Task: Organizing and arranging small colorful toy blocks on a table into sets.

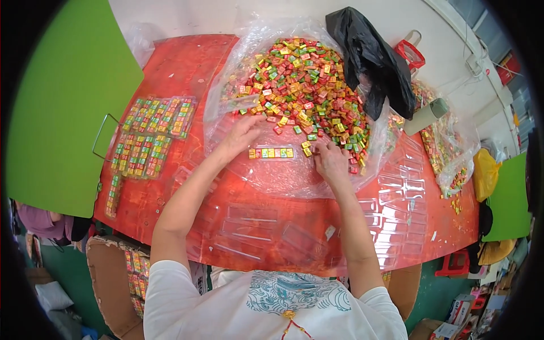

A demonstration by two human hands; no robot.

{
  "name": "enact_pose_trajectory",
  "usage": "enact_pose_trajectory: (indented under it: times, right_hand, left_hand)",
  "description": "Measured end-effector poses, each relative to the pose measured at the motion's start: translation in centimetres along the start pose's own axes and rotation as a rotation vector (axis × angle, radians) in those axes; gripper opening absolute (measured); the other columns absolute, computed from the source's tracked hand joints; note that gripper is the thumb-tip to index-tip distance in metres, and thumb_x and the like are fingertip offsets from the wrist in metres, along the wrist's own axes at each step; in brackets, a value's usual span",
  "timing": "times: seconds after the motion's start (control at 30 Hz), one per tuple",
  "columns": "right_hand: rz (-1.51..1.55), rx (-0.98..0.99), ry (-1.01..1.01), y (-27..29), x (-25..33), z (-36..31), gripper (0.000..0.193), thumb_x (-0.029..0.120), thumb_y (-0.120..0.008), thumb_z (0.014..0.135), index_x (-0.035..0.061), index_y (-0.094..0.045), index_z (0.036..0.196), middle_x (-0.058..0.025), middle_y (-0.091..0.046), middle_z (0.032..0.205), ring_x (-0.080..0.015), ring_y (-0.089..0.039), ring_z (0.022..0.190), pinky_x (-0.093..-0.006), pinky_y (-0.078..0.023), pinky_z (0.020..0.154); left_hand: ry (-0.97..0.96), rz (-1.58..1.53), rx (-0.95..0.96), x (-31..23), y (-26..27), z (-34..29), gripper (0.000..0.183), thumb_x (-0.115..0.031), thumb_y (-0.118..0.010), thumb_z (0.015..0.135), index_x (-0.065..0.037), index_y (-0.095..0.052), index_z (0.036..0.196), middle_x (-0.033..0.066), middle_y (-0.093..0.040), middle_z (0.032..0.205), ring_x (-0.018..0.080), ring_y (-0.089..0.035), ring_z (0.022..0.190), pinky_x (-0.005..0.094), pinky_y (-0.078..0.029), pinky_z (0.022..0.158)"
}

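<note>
A large heap of small foil-wrapped blocks, red, yellow, green and orange, lies on clear plastic sheeting. My left hand is at the heap's near left edge, its thumb and fingers stretched out and apart. Over the near right edge my right hand has its fingers bent but spread, their tips among loose blocks; I see nothing clearly gripped. Between the hands a short row of blocks lies side by side, apparently in a narrow clear tray. A few yellow blocks lie beside my right fingertips.
Filled trays stand on the left of the red table. Clear empty trays lie at right and in front. A black plastic bag and a grey-green tube border the heap. More blocks lie in a bag far right.
</note>
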State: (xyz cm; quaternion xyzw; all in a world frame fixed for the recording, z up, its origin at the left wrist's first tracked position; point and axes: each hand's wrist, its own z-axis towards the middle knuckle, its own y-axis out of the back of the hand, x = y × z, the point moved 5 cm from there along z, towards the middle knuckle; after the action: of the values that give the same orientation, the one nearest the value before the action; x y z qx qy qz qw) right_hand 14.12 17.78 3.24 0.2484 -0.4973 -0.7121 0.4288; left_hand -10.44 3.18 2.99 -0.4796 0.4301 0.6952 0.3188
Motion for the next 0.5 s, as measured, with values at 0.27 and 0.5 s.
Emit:
enact_pose_trajectory:
  times: [0.27,0.5]
  right_hand:
    - [-0.036,0.007,-0.117,0.0,-1.1,0.7,0.014,0.021,-0.063,0.085,0.0120,-0.066,0.095,-0.0098,-0.063,0.095,-0.0284,-0.064,0.092,-0.0442,-0.045,0.083]
    - [0.124,-0.073,-0.161,1.0,-2.6,-0.3,0.019,0.020,-0.062,0.086,0.0115,-0.068,0.102,-0.0083,-0.063,0.094,-0.0285,-0.062,0.096,-0.0444,-0.042,0.084]
  left_hand:
    - [-0.205,1.039,0.192,-4.3,-3.5,-4.0,0.047,-0.022,-0.069,0.083,-0.012,-0.060,0.127,0.0144,-0.056,0.116,0.0324,-0.051,0.114,0.0480,-0.041,0.095]
    - [-0.202,1.133,0.223,-2.7,-5.9,-2.8,0.039,-0.025,-0.071,0.081,-0.011,-0.062,0.117,0.0118,-0.057,0.113,0.0293,-0.052,0.111,0.0467,-0.040,0.089]
